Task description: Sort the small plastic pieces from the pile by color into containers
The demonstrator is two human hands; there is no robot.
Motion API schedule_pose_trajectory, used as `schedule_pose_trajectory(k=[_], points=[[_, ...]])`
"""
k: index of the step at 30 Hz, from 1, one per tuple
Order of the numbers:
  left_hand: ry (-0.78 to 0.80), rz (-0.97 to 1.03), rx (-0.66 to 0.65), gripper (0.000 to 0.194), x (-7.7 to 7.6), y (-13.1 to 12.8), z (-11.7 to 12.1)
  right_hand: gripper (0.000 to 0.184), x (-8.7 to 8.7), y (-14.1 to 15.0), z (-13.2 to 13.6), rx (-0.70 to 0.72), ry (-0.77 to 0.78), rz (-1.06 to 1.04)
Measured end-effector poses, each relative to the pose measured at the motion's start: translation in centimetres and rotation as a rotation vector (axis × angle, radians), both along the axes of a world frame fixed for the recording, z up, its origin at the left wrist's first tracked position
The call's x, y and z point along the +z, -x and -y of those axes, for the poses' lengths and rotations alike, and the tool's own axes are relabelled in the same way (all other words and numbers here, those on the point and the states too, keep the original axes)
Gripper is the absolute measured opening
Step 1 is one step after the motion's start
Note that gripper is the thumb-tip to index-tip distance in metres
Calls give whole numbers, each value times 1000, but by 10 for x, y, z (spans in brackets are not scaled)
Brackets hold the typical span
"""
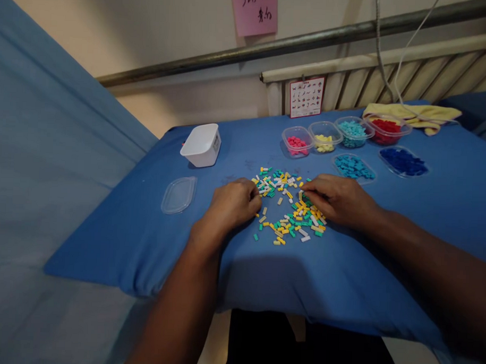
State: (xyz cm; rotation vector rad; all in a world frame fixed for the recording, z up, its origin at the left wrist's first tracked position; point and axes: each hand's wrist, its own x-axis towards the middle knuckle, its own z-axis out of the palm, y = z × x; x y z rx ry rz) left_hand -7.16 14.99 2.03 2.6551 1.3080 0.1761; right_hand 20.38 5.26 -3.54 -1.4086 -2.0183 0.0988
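Small toy building bricks (pixel 287 226) in yellow, white, green and cream lie loose in a rough ring on the blue cloth. At the ring's left edge is my left hand (pixel 236 200), its fingers curled in; whatever they hold is hidden. From the right, my right hand (pixel 340 200) reaches over the pile with thumb and fingertips pinched together beside a few yellow bricks. Whether a brick sits between those fingertips is too small to tell.
Behind the pile stand clear tubs of pink bricks (pixel 297 143), pale yellow bricks (pixel 324 143), turquoise bricks (pixel 351 130) and red bricks (pixel 386 129). Lids hold blue bricks (pixel 353 167) and dark blue bricks (pixel 403 161). A white box (pixel 202 145) and clear lid (pixel 179 195) lie left.
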Motion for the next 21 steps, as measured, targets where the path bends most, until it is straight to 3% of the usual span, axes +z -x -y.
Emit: schedule_pose_trajectory(k=[4,12,21], points=[[-79,60,-62,25,-8,-12,1,26,1,3,0,39,5,9],[-115,-91,-214,27,-13,-23,2,23,1,3,0,77,4,60],[-174,-181,-130,25,-10,-22,7,24,1,8,3,109,-32,63]])
